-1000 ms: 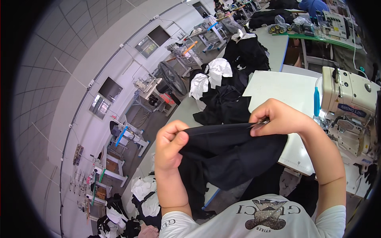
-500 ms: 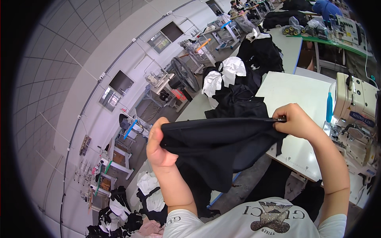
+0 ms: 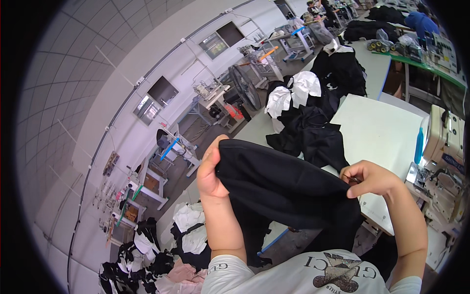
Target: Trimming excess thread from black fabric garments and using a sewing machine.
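Observation:
A piece of black cloth point(image 3: 289, 186) is stretched between my two hands in front of me, its lower part hanging in loose folds. My left hand point(image 3: 211, 171) is closed on its upper left corner, the fingers partly hidden behind the fabric. At the other end, lower down, my right hand point(image 3: 374, 180) pinches the cloth between thumb and fingers. A small dark thing shows in the curl of that hand, too little of it to name. Behind the cloth, black and white fabric pieces point(image 3: 306, 88) lie heaped on a long table.
A white work table point(image 3: 379, 125) with a cream sewing machine point(image 3: 443, 139) stands at my right. More white and black cloth point(image 3: 191, 230) lies in a heap at lower left. A large black fan point(image 3: 244, 87) and further sewing stations line the wall. A person in blue point(image 3: 422, 23) is far right.
My right hand has moved down and nearer, so the cloth's top edge now slopes down to the right. The cloth opens out wider. The whole view has shifted slightly.

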`<state>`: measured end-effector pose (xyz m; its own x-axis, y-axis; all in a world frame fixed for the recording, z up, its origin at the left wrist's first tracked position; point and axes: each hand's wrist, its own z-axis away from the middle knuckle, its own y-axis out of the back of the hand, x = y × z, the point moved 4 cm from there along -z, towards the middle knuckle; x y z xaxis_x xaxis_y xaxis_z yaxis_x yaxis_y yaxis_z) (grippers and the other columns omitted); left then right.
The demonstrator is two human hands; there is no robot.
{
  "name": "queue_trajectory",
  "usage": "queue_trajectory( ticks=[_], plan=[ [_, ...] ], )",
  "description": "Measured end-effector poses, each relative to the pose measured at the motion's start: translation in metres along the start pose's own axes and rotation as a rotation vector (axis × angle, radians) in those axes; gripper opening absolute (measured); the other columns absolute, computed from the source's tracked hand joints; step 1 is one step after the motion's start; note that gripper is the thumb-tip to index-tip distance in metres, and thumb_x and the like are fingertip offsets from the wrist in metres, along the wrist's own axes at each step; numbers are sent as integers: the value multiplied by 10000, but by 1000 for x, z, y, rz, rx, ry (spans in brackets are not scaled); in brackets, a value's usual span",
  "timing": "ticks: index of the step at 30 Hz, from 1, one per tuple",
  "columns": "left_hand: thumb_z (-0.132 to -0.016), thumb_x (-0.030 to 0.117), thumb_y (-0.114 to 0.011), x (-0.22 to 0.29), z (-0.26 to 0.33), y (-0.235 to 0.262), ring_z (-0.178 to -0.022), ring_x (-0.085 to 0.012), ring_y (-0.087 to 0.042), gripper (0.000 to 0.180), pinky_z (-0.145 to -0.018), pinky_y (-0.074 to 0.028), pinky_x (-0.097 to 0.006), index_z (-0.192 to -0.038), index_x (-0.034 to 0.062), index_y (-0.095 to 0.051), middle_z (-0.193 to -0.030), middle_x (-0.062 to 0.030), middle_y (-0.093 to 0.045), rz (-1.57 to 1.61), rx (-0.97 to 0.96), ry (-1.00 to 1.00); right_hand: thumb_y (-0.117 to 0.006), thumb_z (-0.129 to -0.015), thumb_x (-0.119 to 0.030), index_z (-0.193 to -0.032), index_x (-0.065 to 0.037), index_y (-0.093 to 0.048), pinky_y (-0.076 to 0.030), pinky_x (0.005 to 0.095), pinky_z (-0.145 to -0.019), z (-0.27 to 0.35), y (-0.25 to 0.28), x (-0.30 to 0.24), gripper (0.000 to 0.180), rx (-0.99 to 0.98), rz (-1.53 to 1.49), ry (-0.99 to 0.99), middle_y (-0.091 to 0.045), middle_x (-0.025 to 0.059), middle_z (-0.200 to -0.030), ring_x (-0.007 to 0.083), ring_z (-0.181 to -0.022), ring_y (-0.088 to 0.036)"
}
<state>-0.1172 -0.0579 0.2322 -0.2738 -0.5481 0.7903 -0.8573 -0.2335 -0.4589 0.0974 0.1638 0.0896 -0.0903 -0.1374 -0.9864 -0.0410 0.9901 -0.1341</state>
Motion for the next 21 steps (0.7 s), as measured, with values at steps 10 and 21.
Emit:
queue_trajectory(
  ticks=[10, 21],
  plan=[
    [-837, 234, -692, 5, 10, -15, -713, -127, -507, 270, -646, -415, -254, -850, 8, -545, -807, -62, -528, -303, -186, -24, -713, -756, -50, -754, -34, -598, -359, 199, -559, 26, 13, -4, 117, 364, 139, 75, -546, -45, -679, 34, -600, -445],
    [-923, 236, -506, 60, 13, 62, -999, -220, -591, 256, -948, -451, -424, -1084, 46, -562, -1092, -90, -609, -40, 42, -248, -749, -720, -27, -777, -32, -580, -391, 205, -567, 37, 18, 12, 178, 208, 268, -8, -543, -44, -668, 35, -627, -481]
  ],
)
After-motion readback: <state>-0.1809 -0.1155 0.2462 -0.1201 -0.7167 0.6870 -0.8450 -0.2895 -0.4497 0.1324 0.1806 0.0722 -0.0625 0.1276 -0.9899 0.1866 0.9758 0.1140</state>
